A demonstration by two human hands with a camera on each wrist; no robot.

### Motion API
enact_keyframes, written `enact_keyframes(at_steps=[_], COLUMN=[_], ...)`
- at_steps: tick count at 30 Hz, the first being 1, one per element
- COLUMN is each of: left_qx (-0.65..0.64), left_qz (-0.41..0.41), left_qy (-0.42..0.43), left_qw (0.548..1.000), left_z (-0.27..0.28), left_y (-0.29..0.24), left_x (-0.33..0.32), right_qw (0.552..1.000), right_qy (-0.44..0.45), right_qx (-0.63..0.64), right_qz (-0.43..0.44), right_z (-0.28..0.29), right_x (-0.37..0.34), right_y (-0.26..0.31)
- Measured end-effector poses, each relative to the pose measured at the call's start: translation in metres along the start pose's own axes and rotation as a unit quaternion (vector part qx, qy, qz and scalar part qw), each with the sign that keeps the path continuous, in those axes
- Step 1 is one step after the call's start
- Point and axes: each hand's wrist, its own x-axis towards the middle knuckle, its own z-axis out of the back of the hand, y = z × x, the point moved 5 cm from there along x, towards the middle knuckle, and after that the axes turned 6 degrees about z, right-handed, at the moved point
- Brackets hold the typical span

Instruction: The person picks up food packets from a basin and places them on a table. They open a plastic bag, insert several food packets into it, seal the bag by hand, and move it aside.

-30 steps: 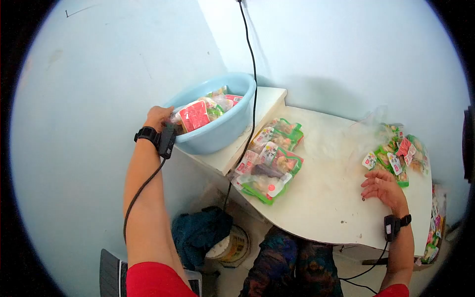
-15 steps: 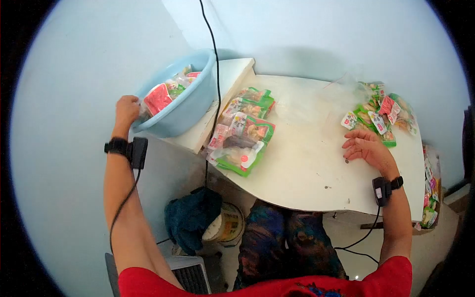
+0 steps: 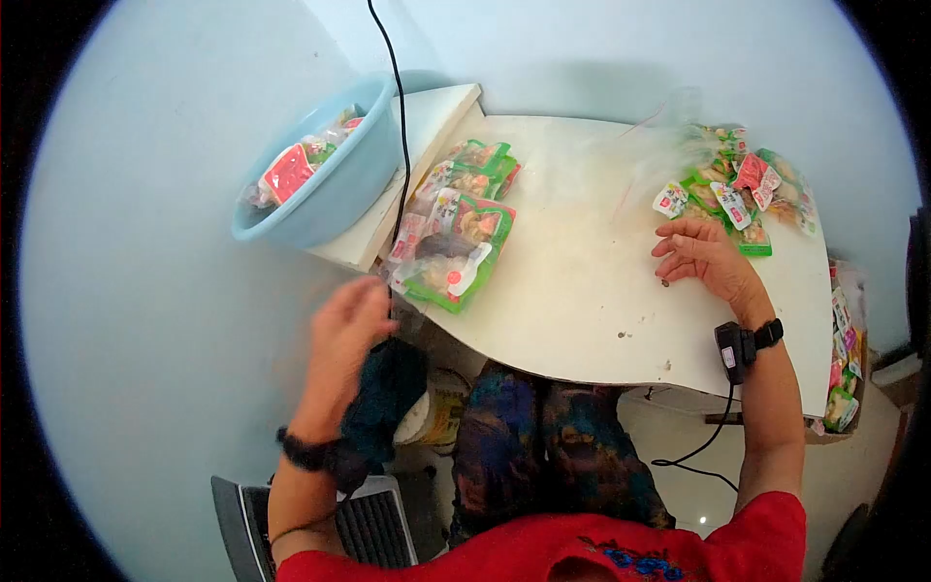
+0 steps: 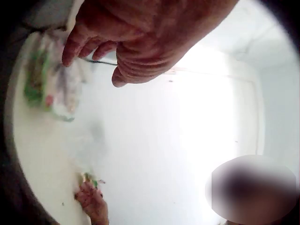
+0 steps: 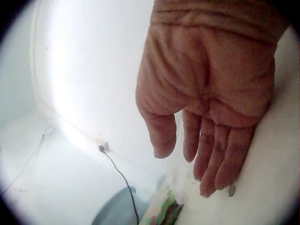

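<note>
My left hand [image 3: 344, 335] is in the air at the left, short of the table's front left edge, blurred by motion. Its fingers are loosely bent, with nothing between them in the left wrist view. Just beyond it, a pile of clear, green-edged food packets [image 3: 461, 247] lies on the white table [image 3: 572, 281]. My right hand [image 3: 713, 257] rests on its side on the tabletop, palm turned inward and fingers relaxed. Beside its fingertips, a heap of smaller food packets [image 3: 734, 199] with red and white labels lies at the right.
A blue basin [image 3: 335, 199] of packets sits on a raised white ledge [image 3: 427, 116]. A black cable [image 3: 401, 126] hangs before it. Clear plastic bags [image 3: 659, 165] lie at the back of the table. Below are a dark cloth [image 3: 393, 378], a bucket [image 3: 446, 407] and a box of packets [image 3: 844, 388].
My left hand has let go at the basin's left rim and come down and right, toward the packet pile. The right hand stays on the table. The head view has shifted.
</note>
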Motion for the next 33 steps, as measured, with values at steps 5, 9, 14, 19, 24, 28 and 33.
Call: enact_keyframes(at_steps=[5,9,14,19,24,28,33], left_qx=[-0.167,-0.200,-0.270,-0.346,-0.283,-0.370,-0.427], left_qz=[0.195,0.237,0.238,0.258,0.252,0.181,0.208], left_qy=[0.109,0.077,0.073,0.071,0.024,0.069,0.071], left_qw=[0.960,0.948,0.930,0.899,0.925,0.909,0.877], left_z=[-0.035,-0.038,-0.054,-0.069,-0.084,-0.100,-0.105], left_y=[0.078,0.080,0.088,0.088,0.082,0.072,0.082], left_x=[0.050,0.072,0.091,0.093,0.088,0.093,0.090], right_qw=[1.000,1.000,1.000,1.000,1.000,1.000,1.000], right_qy=[0.000,0.006,0.018,0.016,0.017,0.018,0.013], right_qx=[0.011,0.014,0.015,0.020,0.026,0.025,0.023], right_qz=[0.005,-0.001,-0.006,-0.008,-0.006,-0.001,-0.005], right_z=[0.003,0.003,-0.001,0.001,0.001,0.001,0.002], right_x=[-0.002,-0.001,-0.001,-0.001,0.000,0.000,0.001], right_y=[0.001,-0.001,0.000,-0.002,-0.003,-0.002,-0.002])
